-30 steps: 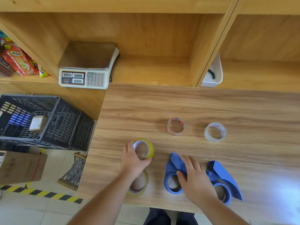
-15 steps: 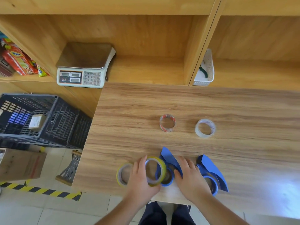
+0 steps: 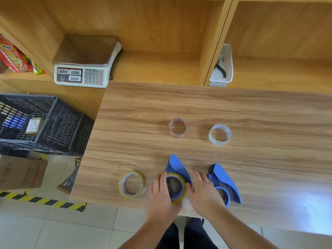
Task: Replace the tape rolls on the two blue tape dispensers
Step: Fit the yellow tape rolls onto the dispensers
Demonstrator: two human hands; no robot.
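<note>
left hand (image 3: 161, 196), yellow tape roll (image 3: 177, 187), blue dispenser (image 3: 177, 165)

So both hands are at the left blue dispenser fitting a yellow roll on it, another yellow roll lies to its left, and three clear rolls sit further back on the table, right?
Not quite: the head view shows two rolls further back, not three: a red-printed roll and a clear roll. The rest holds: the left hand and right hand are at the left blue dispenser, fitting a yellow roll, with another yellow roll to its left.
</note>
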